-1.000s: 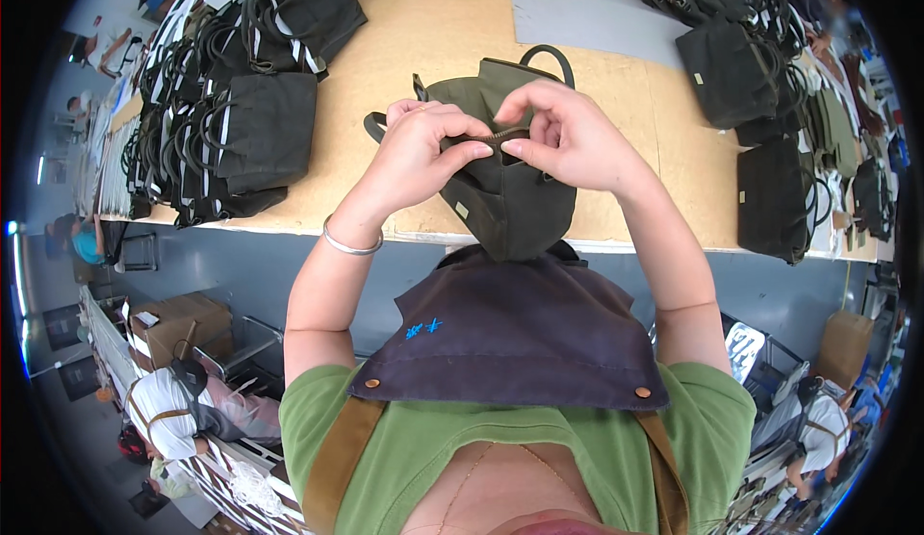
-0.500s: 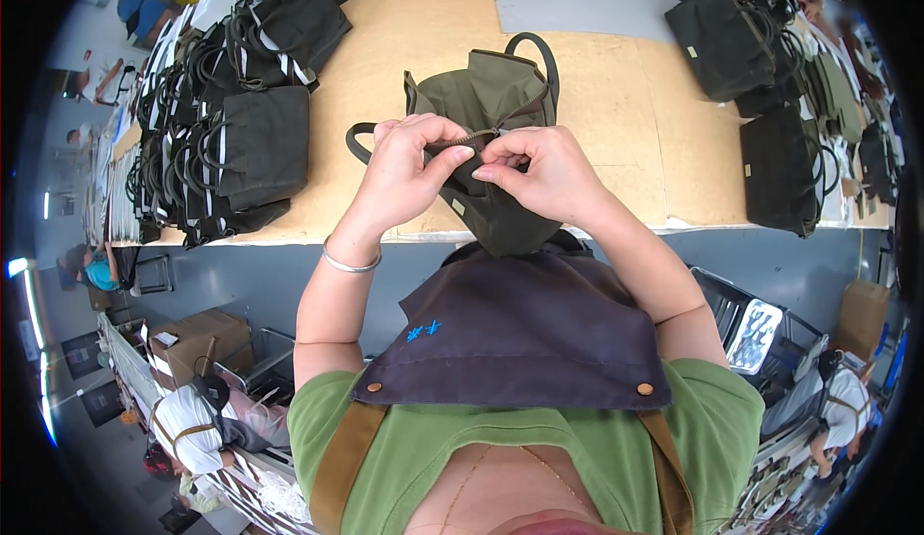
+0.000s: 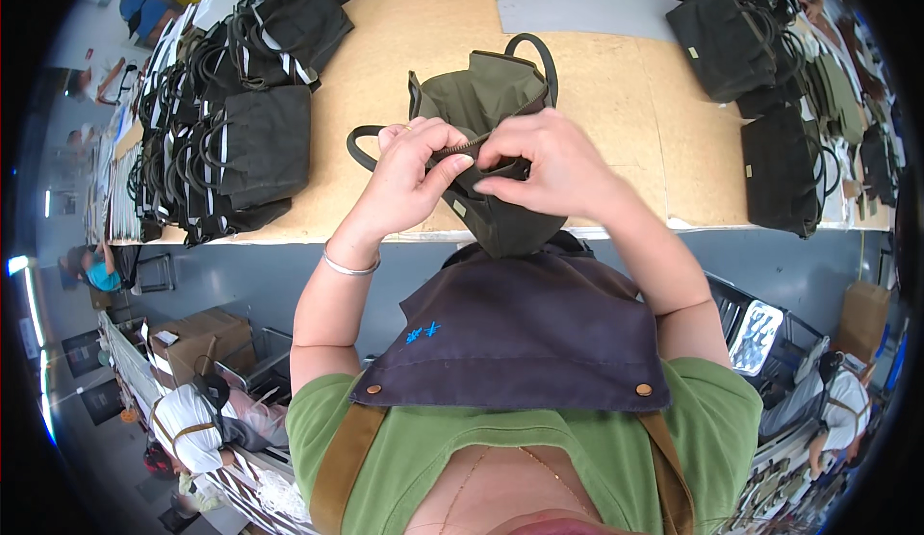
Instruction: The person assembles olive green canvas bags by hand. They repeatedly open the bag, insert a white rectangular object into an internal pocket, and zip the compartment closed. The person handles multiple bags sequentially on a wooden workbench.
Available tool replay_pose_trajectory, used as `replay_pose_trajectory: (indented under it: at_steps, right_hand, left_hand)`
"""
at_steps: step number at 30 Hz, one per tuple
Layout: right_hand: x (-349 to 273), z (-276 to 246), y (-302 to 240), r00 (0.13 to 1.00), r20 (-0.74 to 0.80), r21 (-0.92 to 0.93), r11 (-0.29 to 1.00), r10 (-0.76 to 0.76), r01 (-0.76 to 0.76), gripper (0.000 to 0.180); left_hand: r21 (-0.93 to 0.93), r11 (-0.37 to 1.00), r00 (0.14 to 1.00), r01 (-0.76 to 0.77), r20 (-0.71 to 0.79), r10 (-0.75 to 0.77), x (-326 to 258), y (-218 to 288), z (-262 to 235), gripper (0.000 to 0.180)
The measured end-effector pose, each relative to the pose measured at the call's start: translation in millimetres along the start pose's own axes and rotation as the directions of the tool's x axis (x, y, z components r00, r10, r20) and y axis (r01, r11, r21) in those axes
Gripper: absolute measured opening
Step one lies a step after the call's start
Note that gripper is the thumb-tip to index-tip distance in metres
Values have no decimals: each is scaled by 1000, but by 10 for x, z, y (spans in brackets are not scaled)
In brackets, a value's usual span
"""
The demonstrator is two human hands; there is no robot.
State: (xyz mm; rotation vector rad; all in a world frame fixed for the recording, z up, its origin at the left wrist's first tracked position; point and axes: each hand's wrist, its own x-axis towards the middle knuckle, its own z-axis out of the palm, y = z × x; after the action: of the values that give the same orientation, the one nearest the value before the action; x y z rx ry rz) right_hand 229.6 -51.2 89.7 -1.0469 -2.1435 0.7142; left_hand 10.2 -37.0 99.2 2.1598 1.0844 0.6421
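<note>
A dark olive handbag [image 3: 500,222] hangs over the table's near edge against my apron, its mouth gaping and green lining [image 3: 481,92] showing. One handle [image 3: 539,59] stands up at the far side; the other [image 3: 358,147] sticks out left. My left hand [image 3: 409,174] pinches the zippered rim between thumb and fingers, the metal zipper [image 3: 464,144] running out from its grip. Over the bag's right side my right hand [image 3: 549,165] is curled on the rim, slightly blurred. Its thumb sits a little below its fingertips; what lies under its fingers is hidden.
Dark handbags are heaped at the table's left [image 3: 265,145], with more at the right [image 3: 780,174] and far edge. A grey sheet [image 3: 587,1] lies on the tan tabletop [image 3: 616,121]. Cardboard boxes [image 3: 207,338] and people [image 3: 192,424] are behind me on both sides.
My right hand has risen slightly and shifted right, its thumb and fingers a bit wider apart. More of the zipper shows between the hands. The left hand has barely moved.
</note>
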Motion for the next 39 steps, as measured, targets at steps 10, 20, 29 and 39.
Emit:
replay_pose_trajectory:
  at_steps: [10,20,29,39]
  right_hand:
    - [172,-436,-111,917,373,-290,957,139,-28,39]
    - [316,-384,-198,866,462,-270,961,189,-66,35]
    - [346,-531,-56,829,536,-26,985,159,-172,20]
    - [332,-526,-43,807,564,63,965,176,-255,15]
  left_hand:
    - [98,978,983,-186,30,184,22,26,-313,16]
    - [433,885,941,-172,-193,278,4,242,-208,26]
    - [78,986,987,-146,77,140,-6,137,-66,17]
    - [-116,991,997,-72,26,75,-19,89,22,6]
